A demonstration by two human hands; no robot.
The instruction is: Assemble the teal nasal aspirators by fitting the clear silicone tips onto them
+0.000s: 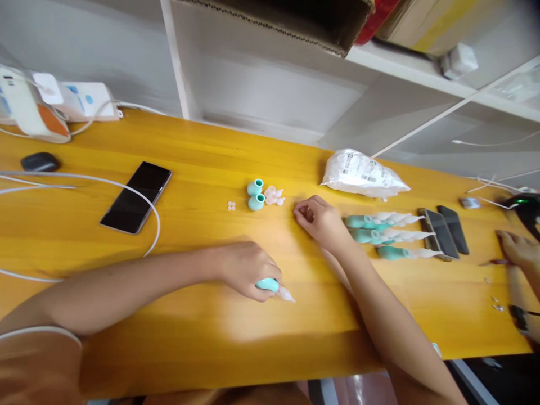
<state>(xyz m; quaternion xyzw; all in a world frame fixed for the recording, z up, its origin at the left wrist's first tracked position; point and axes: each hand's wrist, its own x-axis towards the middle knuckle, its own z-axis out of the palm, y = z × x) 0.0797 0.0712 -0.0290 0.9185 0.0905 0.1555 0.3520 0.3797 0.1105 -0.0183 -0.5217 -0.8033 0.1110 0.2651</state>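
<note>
The yellow wooden table [202, 332] carries a black phone [135, 197] well left of the left hand [247, 270]. Two teal bulbs [255, 195] lie beyond it. Right of the right hand [320, 220] lie teal-and-clear pieces [386, 233], a white bag [363, 175] and two phones [445, 232].

On the surface [202, 332] lie three phones: one [135, 197] at the left and two [439, 233] [453, 229] side by side at the right. There are two loose teal bulbs [255, 195], three teal-and-clear assembled pieces [386, 235] in a row, and a fourth such piece [274, 288] in the left hand [247, 270], plus one small heap of clear tips [274, 196] too bunched to count. One white bag [363, 175], one dark case [40, 162], two own hands counting the right hand [318, 220], and one other person's hand [518, 247] complete the count.
</note>
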